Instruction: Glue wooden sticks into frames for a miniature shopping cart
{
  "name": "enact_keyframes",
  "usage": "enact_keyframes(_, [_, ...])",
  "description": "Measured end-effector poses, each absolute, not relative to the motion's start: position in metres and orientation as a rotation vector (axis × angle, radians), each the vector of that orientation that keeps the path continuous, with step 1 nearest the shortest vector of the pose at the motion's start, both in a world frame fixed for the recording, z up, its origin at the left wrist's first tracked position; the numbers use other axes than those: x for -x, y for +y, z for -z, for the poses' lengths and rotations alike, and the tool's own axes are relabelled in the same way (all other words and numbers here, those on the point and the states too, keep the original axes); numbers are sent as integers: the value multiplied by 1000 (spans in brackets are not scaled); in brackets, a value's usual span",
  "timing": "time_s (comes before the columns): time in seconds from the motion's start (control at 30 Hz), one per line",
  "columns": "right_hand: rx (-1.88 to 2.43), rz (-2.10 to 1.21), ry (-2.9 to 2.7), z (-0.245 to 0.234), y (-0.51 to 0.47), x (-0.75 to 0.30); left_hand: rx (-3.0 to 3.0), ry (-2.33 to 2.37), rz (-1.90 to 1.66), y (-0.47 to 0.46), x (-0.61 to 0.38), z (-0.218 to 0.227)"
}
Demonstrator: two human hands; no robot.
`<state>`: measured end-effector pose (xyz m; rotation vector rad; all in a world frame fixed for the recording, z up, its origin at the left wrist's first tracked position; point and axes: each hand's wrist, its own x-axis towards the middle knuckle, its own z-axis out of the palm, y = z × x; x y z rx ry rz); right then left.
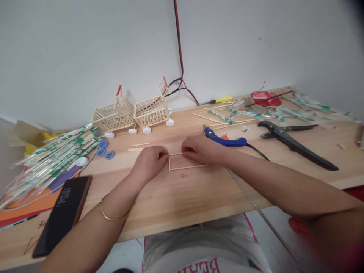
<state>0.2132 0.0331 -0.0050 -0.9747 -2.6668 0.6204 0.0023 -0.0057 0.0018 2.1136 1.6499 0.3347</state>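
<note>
On the wooden table in front of me lies a small frame of thin wooden sticks [187, 167], with two long sides and a short left end. My left hand [150, 162] pinches it at the upper left corner, fingertips closed. My right hand [201, 149] is closed on the upper long stick [175, 154], a little right of that corner. The right hand and wrist hide the frame's right part. Just beyond my right hand rests a blue corded tool with a metal tip [226, 141]. A few loose sticks [135, 149] lie beyond my left hand.
Two stick-built carts [113, 115] with white wheels stand by the wall. Wrapped sticks [68, 151], blue discs [100, 151] and a phone [64, 212] are left. Black cutters [298, 146], torn wrappers [301, 110] and a yellow-handled screwdriver [223, 100] are right. A thin rod [264, 218] overhangs the front edge.
</note>
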Motion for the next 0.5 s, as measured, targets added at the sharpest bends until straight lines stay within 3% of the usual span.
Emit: enact_keyframes(0.5, [1016,-602,-2737,-31,27,-250,-2228,1321,-143,-17,2,-18])
